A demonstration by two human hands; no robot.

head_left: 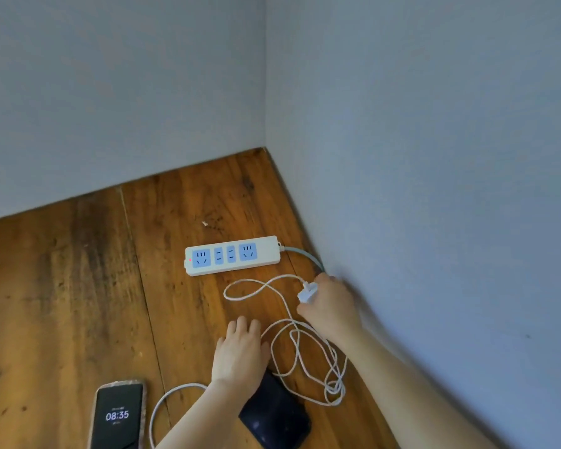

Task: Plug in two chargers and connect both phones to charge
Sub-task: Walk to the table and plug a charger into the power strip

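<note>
A white power strip (232, 255) with blue sockets lies on the wooden floor, all its sockets bare and a small red light lit at its left end. My right hand (332, 306) is closed around a white charger plug (307, 292) just right of and below the strip. Its white cable (311, 361) trails in tangled loops toward me. My left hand (240, 351) rests palm down on the floor, fingers apart, over the top of a dark phone (274, 416). A second phone (117, 416) with a lit screen reading 08:35 lies at lower left. Another white cable (162, 403) loops between the phones.
Grey walls meet in a corner (266, 147) behind the strip; the right wall runs close beside my right arm. The strip's grey cord (305, 256) leads toward that wall. The wooden floor (78, 286) stretches to the left.
</note>
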